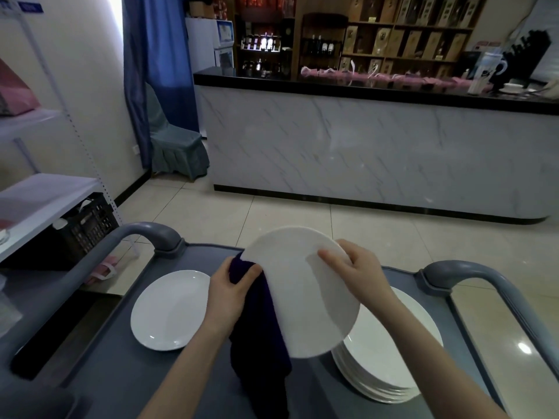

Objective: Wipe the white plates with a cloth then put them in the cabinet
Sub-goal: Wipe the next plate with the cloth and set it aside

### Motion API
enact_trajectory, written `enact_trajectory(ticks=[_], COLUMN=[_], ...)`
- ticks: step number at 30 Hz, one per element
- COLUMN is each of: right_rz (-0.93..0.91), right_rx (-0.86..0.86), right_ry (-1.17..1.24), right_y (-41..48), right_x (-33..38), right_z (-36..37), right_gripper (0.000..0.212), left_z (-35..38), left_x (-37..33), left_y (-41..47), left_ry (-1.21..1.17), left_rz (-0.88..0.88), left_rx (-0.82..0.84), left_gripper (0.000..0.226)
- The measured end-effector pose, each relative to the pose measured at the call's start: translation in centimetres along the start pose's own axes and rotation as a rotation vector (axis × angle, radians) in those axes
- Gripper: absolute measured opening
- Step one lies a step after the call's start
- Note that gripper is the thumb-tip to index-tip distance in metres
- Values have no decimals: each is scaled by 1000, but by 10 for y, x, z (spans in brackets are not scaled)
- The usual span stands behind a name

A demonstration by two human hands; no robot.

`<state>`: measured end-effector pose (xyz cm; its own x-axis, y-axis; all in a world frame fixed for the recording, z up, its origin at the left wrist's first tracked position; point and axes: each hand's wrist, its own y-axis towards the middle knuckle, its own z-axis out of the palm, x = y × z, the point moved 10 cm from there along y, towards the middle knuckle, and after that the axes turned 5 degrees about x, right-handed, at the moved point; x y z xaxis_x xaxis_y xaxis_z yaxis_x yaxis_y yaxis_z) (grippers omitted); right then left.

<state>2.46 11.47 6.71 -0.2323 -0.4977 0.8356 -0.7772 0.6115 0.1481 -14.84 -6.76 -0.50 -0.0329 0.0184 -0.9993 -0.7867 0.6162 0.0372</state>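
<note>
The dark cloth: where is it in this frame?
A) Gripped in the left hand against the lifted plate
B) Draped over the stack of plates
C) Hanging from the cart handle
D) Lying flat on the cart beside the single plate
A: the left hand grips the dark cloth against the left edge of the lifted plate, which the right hand holds above the cart.

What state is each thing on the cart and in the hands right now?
held plate: lifted, tilted above the cart.
cloth: bunched at the held plate's left edge, hanging down.
left hand: grips the cloth.
right hand: grips the held plate's rim.
single plate: flat on the cart, left side.
plate stack: flat on the cart, right side, partly under the held plate.
</note>
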Motion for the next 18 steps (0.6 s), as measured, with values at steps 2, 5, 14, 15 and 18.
enact_trajectory(ticks=[2, 5, 14, 15, 18], right_rz=[-12, -52, 275, 279, 212], right_rx=[142, 150, -561, -595, -551], right_ry=[-66, -116, 594, 620, 554], right_y=[7, 7, -34, -37, -34], right_x=[5, 6, -39, -39, -31], right_z=[12, 20, 9, 12, 12], right_gripper=[27, 37, 39, 37, 32], left_z=[12, 21, 20, 25, 25], left_x=[-15, -23, 39, 44, 47], left_y=[3, 4, -17, -21, -20], left_ry=[94, 180, -312, -361, -391], left_rz=[89, 131, -180, -214, -243], left_rx=[133, 180, -177, -200, -216], left_gripper=[12, 13, 21, 24, 23])
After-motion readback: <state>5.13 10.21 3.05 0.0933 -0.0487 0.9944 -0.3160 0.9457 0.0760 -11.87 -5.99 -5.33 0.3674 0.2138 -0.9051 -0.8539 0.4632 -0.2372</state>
